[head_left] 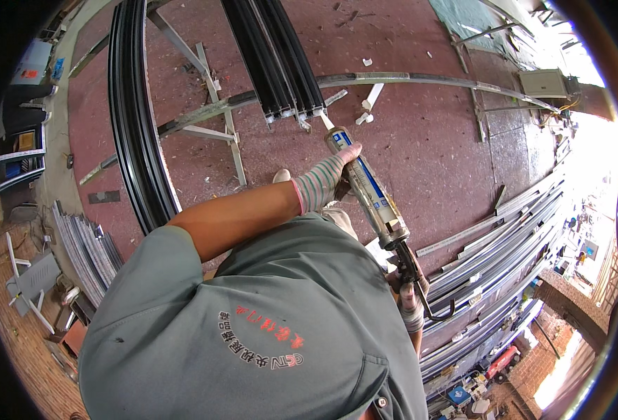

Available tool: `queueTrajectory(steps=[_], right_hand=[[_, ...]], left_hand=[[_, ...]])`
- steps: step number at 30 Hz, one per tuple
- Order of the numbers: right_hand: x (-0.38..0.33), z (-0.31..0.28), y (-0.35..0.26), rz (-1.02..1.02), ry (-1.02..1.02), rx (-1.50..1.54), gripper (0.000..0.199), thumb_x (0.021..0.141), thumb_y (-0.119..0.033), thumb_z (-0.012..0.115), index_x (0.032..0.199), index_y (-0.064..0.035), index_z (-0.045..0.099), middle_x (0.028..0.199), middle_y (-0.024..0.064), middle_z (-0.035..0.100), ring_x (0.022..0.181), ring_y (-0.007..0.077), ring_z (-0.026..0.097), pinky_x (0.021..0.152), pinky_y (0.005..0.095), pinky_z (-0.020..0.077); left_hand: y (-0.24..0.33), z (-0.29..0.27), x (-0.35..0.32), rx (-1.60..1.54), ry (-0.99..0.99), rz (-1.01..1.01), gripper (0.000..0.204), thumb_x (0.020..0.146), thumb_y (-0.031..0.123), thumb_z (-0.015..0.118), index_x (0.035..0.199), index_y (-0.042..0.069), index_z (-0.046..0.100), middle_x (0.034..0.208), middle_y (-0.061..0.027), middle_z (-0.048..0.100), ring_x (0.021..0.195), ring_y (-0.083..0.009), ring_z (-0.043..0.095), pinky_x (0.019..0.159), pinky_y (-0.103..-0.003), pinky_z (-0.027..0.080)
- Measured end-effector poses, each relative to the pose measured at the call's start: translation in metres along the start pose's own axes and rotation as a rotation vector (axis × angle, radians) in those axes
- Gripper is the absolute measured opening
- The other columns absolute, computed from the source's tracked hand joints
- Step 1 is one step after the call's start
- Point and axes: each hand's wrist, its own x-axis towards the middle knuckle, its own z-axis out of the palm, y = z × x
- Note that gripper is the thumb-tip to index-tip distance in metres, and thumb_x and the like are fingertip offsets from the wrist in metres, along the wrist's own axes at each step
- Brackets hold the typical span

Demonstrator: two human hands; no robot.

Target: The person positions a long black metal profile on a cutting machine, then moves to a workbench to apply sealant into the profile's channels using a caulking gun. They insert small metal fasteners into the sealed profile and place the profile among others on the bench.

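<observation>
A person in a grey-green shirt (246, 301), seen from above, holds a caulking gun (375, 189) in front of the body, slanting up and to the left. The left hand (328, 180), in a pale glove with green stripes and a pink cuff, is wrapped around the front part of the barrel. The right hand (412, 301), also gloved, is at the dark rear handle (408, 263), its fingers curled there; the gun partly hides this grip, so the exact finger position is hard to tell.

The gun's white nozzle (326, 121) points at the near end of a group of long black profiles (277, 59). Its tip is right by their right corner; whether it touches is unclear. These profiles lie across a worn metal rail (393, 77), and another long black bundle (135, 105) lies on the left, well apart from them. White offcuts (373, 96) are scattered on the reddish floor (428, 140) beyond the gun. To the right, many grey metal lengths (508, 245) lie side by side; a smaller stack (86, 245) is at far left.
</observation>
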Motion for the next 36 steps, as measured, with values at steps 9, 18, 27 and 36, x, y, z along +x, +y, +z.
queueTrajectory(steps=[9,18,27,36], right_hand=[[-0.002,0.003,-0.014,0.059,-0.020,0.043,0.102,0.075,-0.074,0.075,0.140,0.0017,0.057,0.113,0.0068,0.059,0.079,0.0112,0.058,0.071,0.0231,0.0440],[-0.001,0.002,-0.025,0.071,-0.054,0.085,0.107,0.075,-0.069,0.079,0.146,0.0044,0.049,0.125,0.0128,0.061,0.104,0.0201,0.063,0.093,0.0317,0.0477],[0.020,-0.008,-0.042,0.037,-0.316,0.319,0.099,0.087,-0.054,0.073,0.156,0.0045,0.032,0.145,0.0104,0.055,0.129,0.0163,0.052,0.107,0.0308,0.0397],[0.060,-0.045,-0.018,-0.078,-0.474,0.159,0.066,0.096,-0.035,0.061,0.146,0.0055,0.048,0.143,0.0116,0.059,0.118,0.0103,0.052,0.095,0.0262,0.0450]], left_hand=[[-0.006,-0.002,0.004,-0.142,-0.058,-0.015,0.041,0.091,0.049,0.074,0.102,0.011,0.062,0.091,-0.0073,0.069,0.080,-0.0244,0.071,0.076,-0.049,0.062],[-0.011,-0.005,-0.007,-0.182,-0.027,-0.070,0.052,0.088,0.056,0.073,0.107,0.009,0.058,0.096,-0.0098,0.066,0.087,-0.0254,0.068,0.079,-0.046,0.060],[-0.015,-0.005,-0.014,-0.181,0.004,0.049,0.050,0.090,0.061,0.067,0.109,0.015,0.058,0.100,-0.0059,0.066,0.092,-0.0234,0.068,0.080,-0.045,0.060],[-0.038,0.006,-0.038,0.013,0.007,0.076,0.064,0.094,0.068,0.053,0.113,0.008,0.063,0.096,-0.0086,0.071,0.075,-0.0229,0.069,0.061,-0.037,0.058]])
